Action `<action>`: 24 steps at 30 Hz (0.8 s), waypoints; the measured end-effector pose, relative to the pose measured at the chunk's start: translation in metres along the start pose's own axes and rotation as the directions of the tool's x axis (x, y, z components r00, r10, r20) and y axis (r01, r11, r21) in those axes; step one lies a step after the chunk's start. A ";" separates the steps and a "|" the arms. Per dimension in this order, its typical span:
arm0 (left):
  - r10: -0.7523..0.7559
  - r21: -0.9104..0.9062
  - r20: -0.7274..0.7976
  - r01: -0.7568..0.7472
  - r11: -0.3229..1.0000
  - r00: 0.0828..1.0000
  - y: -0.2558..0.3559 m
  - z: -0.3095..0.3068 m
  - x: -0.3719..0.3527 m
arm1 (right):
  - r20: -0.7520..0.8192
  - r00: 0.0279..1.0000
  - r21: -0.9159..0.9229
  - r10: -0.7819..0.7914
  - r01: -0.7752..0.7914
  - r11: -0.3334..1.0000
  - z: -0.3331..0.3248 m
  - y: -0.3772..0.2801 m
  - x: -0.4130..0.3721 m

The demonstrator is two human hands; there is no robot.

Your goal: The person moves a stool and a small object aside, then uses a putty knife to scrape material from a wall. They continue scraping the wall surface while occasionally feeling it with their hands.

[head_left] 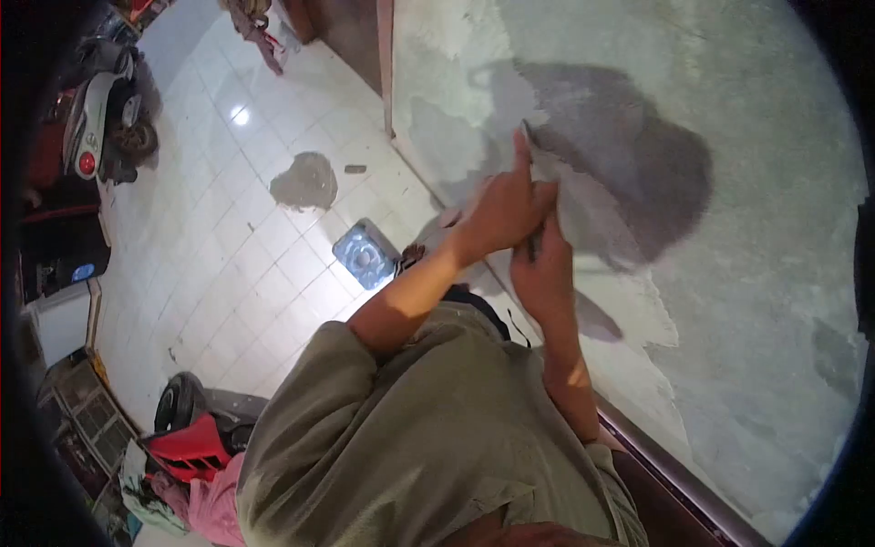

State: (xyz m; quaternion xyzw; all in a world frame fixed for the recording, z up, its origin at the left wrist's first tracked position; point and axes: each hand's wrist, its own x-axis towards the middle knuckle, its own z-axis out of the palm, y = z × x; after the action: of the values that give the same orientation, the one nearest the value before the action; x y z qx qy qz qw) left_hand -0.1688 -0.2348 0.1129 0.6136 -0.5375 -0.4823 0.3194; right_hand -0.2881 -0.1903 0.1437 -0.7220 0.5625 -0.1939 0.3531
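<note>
A narrow tool that looks like a trowel [527,127] lies against the plastered wall [756,301], largely covered by my fingers. My left hand [501,211] is closed around it, the index finger stretched along toward its tip. Just below and to the right, my right hand [545,272] is closed on a dark part that looks like the handle. The two hands touch or overlap. Around them the wall has a darker grey patch [592,196], partly shadow, with rough-edged plaster beside it. The exact shape of the blade is hidden.
On the tiled floor [219,210] lie a grey mound of mix [305,180], a small dark block [355,169] and a bluish square container [365,255] near my feet. A scooter [96,128] stands at far left. Lower left are a red object [191,448] and pink cloth [215,506].
</note>
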 end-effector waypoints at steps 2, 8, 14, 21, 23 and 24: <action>0.140 -0.022 0.006 -0.140 0.990 0.990 -0.018 0.005 0.000 | 0.015 0.998 0.008 -0.066 0.066 0.998 0.005 -0.008 -0.007; 0.177 0.097 -0.015 -0.175 0.980 0.984 -0.013 0.010 -0.001 | 0.022 0.998 0.056 0.066 -0.067 0.996 0.002 -0.009 -0.010; 0.190 -0.018 0.060 -0.189 0.982 0.980 -0.006 0.004 -0.011 | 0.047 0.999 0.043 0.009 -0.011 0.999 -0.008 -0.010 -0.010; 0.200 -0.011 -0.012 -0.200 0.980 0.980 -0.011 0.014 -0.002 | -0.057 0.995 0.041 -0.083 0.085 0.996 -0.003 -0.010 -0.019; 0.140 -0.021 -0.011 -0.141 0.990 0.990 -0.010 0.019 -0.002 | 0.087 0.970 0.030 0.226 -0.229 0.973 -0.010 -0.018 -0.004; 0.157 0.025 -0.028 -0.156 0.987 0.987 -0.012 0.017 -0.003 | 0.077 0.971 0.028 0.226 -0.229 0.973 -0.011 -0.016 -0.004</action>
State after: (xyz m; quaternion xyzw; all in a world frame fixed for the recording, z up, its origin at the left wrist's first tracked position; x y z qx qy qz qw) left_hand -0.1804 -0.2274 0.0974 0.5802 -0.5848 -0.4403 0.3571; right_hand -0.2857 -0.1873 0.1631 -0.6527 0.6247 -0.1359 0.4064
